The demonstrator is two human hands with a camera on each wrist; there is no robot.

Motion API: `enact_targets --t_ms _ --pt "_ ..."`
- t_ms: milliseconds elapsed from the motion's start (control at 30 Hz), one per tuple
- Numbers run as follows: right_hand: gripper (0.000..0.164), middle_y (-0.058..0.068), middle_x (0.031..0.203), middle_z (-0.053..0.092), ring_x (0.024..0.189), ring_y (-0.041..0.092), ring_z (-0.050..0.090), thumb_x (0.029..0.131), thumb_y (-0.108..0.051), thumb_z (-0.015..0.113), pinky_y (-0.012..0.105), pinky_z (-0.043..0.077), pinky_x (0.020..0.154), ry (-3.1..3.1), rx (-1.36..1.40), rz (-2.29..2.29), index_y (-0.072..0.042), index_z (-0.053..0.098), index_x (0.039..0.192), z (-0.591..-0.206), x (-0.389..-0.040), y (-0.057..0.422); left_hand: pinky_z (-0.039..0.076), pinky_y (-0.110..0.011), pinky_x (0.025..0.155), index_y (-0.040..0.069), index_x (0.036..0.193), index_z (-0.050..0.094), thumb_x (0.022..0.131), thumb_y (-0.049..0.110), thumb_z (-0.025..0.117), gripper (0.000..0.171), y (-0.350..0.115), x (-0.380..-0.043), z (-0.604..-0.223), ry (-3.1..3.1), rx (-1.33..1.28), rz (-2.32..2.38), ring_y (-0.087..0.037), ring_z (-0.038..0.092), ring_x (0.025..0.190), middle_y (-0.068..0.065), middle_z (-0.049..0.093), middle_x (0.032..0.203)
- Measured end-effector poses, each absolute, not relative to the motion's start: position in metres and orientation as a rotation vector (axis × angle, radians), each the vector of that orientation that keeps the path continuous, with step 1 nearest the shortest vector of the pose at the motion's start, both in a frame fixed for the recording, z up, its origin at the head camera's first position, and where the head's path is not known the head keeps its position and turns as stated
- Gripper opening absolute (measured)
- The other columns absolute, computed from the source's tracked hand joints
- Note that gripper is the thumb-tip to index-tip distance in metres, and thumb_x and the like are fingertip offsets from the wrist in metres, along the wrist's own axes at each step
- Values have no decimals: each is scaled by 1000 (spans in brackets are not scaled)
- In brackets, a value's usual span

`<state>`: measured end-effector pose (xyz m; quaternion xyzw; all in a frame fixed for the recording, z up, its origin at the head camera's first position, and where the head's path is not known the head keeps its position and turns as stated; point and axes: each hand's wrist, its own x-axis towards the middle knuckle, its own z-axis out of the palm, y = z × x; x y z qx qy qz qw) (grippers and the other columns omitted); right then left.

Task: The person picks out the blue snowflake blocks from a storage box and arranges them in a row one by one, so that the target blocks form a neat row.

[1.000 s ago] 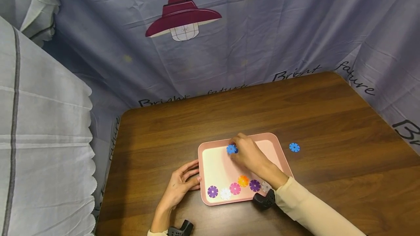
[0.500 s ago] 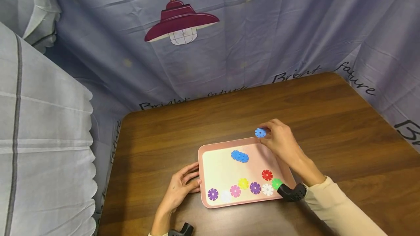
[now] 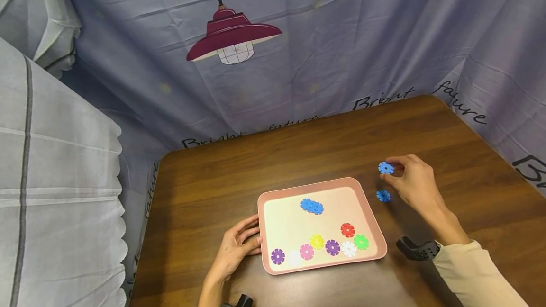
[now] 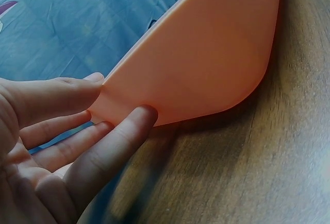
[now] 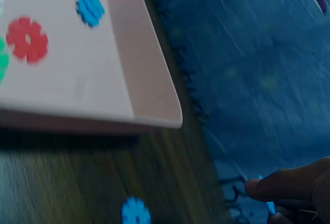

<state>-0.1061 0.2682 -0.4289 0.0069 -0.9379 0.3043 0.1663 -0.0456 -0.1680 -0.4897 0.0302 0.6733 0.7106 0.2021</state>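
Curtain (image 3: 332, 51) with "Bright" (image 3: 384, 100) and "fature" (image 3: 294, 123) beyond the pink tray (image 3: 283, 226).

I wear a plain cream sleeve (image 3: 479, 271) on my right arm, long, its cloth lightly creased near the end, which stops short of my right hand (image 3: 414, 185) and leaves the wrist bare. Beside that end sits a black wrist unit (image 3: 422, 251), dark all over, with a blunt, angled nose and small pale dots or holes on its broader part. By my left hand (image 3: 233, 250) I have a second black unit (image 3: 244, 301), of which a stubby, squared end shows; the picture's lower edge cuts off the rest.
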Motion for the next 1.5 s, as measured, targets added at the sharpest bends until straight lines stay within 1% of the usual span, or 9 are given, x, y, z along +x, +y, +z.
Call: enact_targets --t_ms 200,400,467,733,967,1133,1267,1333,1500 --pt "38 27 94 60 81 39 61 75 -6 82 40 42 67 -2662 -41 802 10 67 107 -437 -101 299 60 -40 83 -6 145 39 91 0 68 62 -168 -46 -488 1883 96 1987 -41 51 125 -29 40 145" --pt "37 28 91 61 85 41 58 77 -7 81 53 41 74 -2688 -70 791 10 67 106 -454 -98 320 60 -40 84 -6 145 39 91 0 68 62 -168 -48 -488 1883 103 1992 -41 51 124 -30 40 145" --pt "37 28 90 62 85 41 58 76 -8 81 55 41 74 -2705 -85 797 10 67 106 -463 -97 325 59 -40 84 -6 145 39 90 0 69 62 -168 -48 -488 1884 100 1993 -41 51 125 -29 39 146" --pt "36 22 84 66 79 39 63 76 -11 82 53 44 70 -2780 -95 834 10 68 102 -491 -94 328 59 -40 85 -6 145 39 90 1 69 62 -167 -48 -489 1882 96 1995 -40 50 125 -29 39 145" --pt "38 11 76 71 72 24 63 74 -16 85 54 45 71 -2856 -101 865 8 70 99 -486 -95 327 59 -40 84 -6 144 40 90 -1 69 61 -167 -48 -488 1893 86 1999 -40 51 125 -29 40 145" --pt "39 8 73 69 70 25 62 73 -17 86 56 46 69 -2881 -108 855 9 70 98 -484 -95 326 59 -40 85 -6 145 39 91 -1 68 62 -168 -47 -487 1883 88 2006 -40 50 125 -30 39 145" --pt "39 10 74 69 72 28 62 73 -16 86 55 47 68 -2896 -105 839 10 70 97 -485 -91 325 59 -40 85 -7 145 38 91 1 68 62 -168 -44 -488 1889 93 1992 -40 50 125 -30 39 145" --pt "38 14 78 67 74 31 62 73 -14 85 54 48 68 -2862 -100 831 10 70 97 -481 -86 319 59 -41 85 -7 145 38 91 1 68 62 -168 -42 -488 1892 95 1982 -41 50 126 -30 38 145" --pt "38 24 91 64 81 38 62 76 -12 82 54 48 69 -2721 5 855 10 69 105 -450 -82 273 59 -41 85 -8 145 38 91 1 68 62 -169 -40 -489 1897 104 1976 -42 49 126 -31 38 145"
